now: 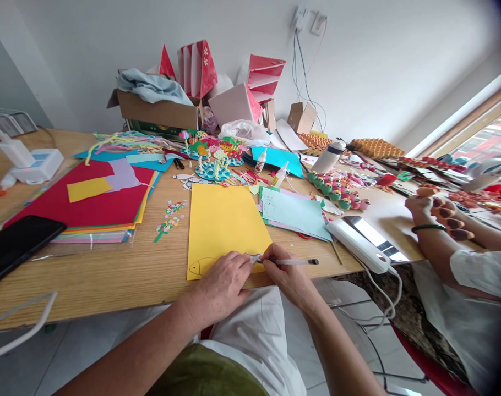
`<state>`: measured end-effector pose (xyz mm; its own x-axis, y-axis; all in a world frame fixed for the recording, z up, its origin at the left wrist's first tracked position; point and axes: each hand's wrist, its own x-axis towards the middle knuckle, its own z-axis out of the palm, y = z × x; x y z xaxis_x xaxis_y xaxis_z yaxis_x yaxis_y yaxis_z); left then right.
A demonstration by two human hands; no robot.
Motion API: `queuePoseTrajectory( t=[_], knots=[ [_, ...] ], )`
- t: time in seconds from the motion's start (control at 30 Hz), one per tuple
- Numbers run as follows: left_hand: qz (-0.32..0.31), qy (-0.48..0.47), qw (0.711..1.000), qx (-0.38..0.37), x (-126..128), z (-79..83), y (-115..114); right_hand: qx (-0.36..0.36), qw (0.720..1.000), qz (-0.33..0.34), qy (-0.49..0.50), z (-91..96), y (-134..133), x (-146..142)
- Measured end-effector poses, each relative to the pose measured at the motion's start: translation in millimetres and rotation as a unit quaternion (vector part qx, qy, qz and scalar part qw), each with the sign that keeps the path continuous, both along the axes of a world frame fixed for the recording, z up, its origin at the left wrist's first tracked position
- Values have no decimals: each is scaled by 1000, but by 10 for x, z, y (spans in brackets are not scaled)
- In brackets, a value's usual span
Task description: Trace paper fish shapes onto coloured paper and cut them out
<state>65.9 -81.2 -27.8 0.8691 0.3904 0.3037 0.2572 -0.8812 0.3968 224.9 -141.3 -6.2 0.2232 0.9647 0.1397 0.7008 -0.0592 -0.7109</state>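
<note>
A yellow sheet of paper [228, 217] lies at the table's front edge, with a fish outline [196, 267] drawn in its lower left corner. My left hand [229, 278] rests on the sheet's lower edge, its fingers closed and pressing a small grey-white piece [254, 257] whose kind I cannot make out. Close beside it, my right hand [286, 275] is closed around a pen [302, 262] with a clear barrel and a dark end. The pen's tip is hidden by my fingers.
Left are stacked coloured sheets [97, 203], a phone [25, 242] and a glue gun [19, 159]. Light-green paper [300, 212] and a white power strip [358, 245] lie right. Paper crafts [213, 157] and glue bottles [280, 175] stand behind. A co-worker's hand [421, 212] holds egg-carton pieces.
</note>
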Motion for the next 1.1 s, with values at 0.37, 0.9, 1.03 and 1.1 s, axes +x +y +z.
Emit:
queuePoseTrajectory(
  t=[0.37, 0.9, 1.03, 1.1],
  knots=[
    [-13, -9, 999, -32, -3, 46, 44, -5, 999, 17, -27, 15, -13, -73],
    [-14, -9, 998, -56, 28, -4, 135, -3, 999, 32, -34, 27, -57, -166],
    [-4, -1, 998, -67, 38, 18, 132, -4, 999, 39, -25, 26, -49, -191],
    [-2, 4, 998, -70, 41, 32, 129, -5, 999, 42, -18, 24, -44, -190]
  ],
)
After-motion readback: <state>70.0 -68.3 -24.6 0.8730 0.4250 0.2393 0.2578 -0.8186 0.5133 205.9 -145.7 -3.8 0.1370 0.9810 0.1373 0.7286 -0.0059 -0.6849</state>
